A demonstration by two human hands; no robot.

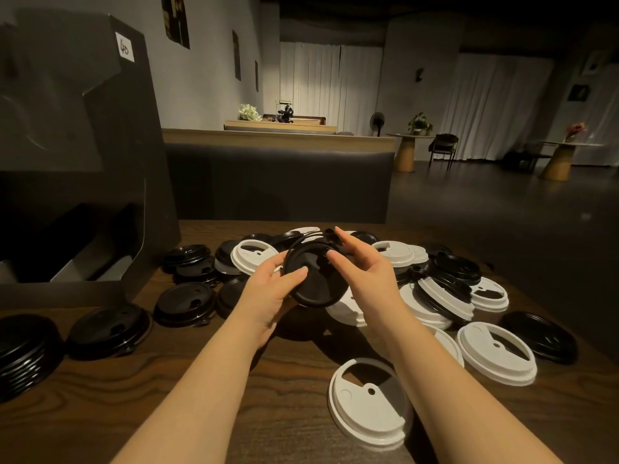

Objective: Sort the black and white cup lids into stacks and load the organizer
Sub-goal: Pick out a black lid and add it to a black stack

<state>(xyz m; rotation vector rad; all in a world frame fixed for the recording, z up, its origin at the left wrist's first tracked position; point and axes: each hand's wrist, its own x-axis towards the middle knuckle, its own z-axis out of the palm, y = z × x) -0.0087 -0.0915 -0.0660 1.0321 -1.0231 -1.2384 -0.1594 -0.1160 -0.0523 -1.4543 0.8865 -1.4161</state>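
Both hands, left (pixel 268 289) and right (pixel 365 272), hold black lids (pixel 315 279) in their fingers above the pile. A loose grip could spill them among white lids (pixel 368 400).

1. Held above the table (pixel 201 390) between both hands: a small stack of black lids (pixel 315 279), tilted toward the camera.
2. Left hand (pixel 268 296) gripped the stack's near-left rim, thumb on its face.
3. Right hand (pixel 365 272) pinched the stack's far-right edge, fingers extended over it.
4. Scattered beneath and around: a loose pile of black and white lids (pixel 435 289).
5. Nearest the camera lay a white lid (pixel 370 401), flat on the wood.
6. At far left stood a dark organizer (pixel 83 145), a black stack (pixel 23 353) before it.
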